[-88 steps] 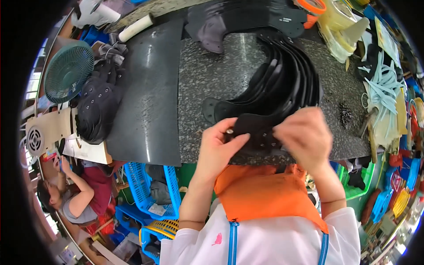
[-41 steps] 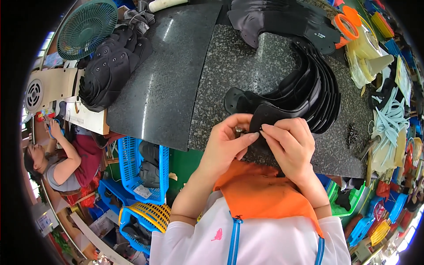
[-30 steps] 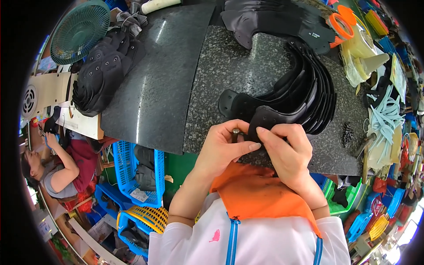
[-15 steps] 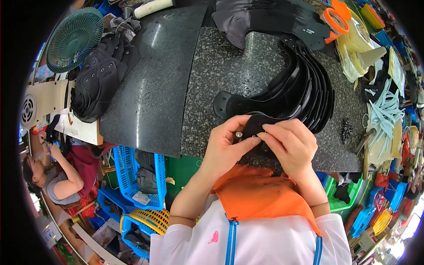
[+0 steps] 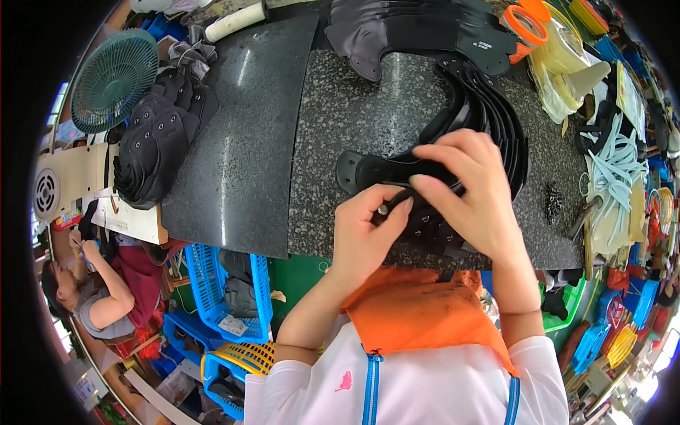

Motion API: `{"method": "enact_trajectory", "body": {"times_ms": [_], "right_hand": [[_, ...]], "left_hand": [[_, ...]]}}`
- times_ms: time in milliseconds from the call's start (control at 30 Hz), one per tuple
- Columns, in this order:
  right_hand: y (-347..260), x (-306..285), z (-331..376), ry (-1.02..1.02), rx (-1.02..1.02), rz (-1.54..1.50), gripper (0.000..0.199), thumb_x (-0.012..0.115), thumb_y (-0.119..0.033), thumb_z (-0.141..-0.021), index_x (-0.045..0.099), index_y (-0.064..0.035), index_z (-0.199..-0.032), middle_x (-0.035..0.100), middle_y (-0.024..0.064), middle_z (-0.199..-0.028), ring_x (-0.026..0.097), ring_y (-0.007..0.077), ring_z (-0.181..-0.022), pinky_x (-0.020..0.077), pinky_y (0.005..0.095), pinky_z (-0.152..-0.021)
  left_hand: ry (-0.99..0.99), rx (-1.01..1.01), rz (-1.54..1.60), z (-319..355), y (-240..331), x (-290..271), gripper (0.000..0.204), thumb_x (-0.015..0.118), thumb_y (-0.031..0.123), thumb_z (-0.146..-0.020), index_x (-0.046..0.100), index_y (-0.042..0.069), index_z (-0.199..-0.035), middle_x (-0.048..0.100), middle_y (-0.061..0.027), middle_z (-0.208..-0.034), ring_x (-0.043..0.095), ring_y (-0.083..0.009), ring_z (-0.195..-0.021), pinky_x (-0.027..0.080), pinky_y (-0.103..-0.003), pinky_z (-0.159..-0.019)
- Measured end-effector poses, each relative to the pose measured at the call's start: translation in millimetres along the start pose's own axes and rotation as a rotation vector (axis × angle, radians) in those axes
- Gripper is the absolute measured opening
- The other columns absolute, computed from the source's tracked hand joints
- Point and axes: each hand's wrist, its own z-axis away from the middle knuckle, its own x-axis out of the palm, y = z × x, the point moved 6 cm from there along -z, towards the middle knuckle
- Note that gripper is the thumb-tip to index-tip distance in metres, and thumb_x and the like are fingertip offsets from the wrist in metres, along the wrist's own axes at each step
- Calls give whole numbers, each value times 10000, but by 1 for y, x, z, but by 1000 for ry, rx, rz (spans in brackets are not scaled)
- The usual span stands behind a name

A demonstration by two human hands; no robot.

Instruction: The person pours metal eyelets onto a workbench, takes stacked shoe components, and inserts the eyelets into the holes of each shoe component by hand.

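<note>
My left hand [image 5: 367, 230] is closed near the table's front edge, thumb and fingers pinching the end of a black shoe-upper piece [image 5: 405, 200]. A small round metal tip of a tool [image 5: 383, 210] shows between its fingers; the rest of it is hidden. My right hand [image 5: 473, 188] hovers over the curved stack of black shoe-upper pieces [image 5: 513, 145], its thumb and forefinger apart with nothing seen between them. More black leather with eyelets [image 5: 426, 230] lies at the near edge, below the fingers.
Flat black pieces [image 5: 425, 35] are stacked at the far edge of the stone table [image 5: 340, 113]. Eyeleted black pieces [image 5: 152, 134] and a green fan [image 5: 115, 81] stand left. A pile of tiny dark parts [image 5: 554, 203] and pale blue strips [image 5: 618, 166] lie right. A co-worker [image 5: 106, 297] sits left.
My right hand has let go of the piece beside my left hand and moved up and away, its fingers spreading. My left hand keeps its pinch. The view has shifted slightly.
</note>
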Motion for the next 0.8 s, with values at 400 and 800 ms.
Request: {"method": "enact_trajectory", "body": {"times_ms": [400,800], "right_hand": [[-9,-30,74,-466,-225,-346,97,632,-130,-884,698,-94,-944,612,79,-798,579,307,-734,470,380,-626],[160,-111,144,213,464,684,272,727,-175,-839,715,-64,-1087,595,68,-1067,570,265,-959,467,394,-861]], "left_hand": [[19,130,-613,-7,-5,7,103,699,52,-874,675,31,-972,644,-78,-710,595,-148,-607,478,-286,-601],[221,237,-955,-2,-15,-20,435,822,116,-736,538,53,-1060,535,-103,-1018,566,-288,-867,480,-363,-757]]}}
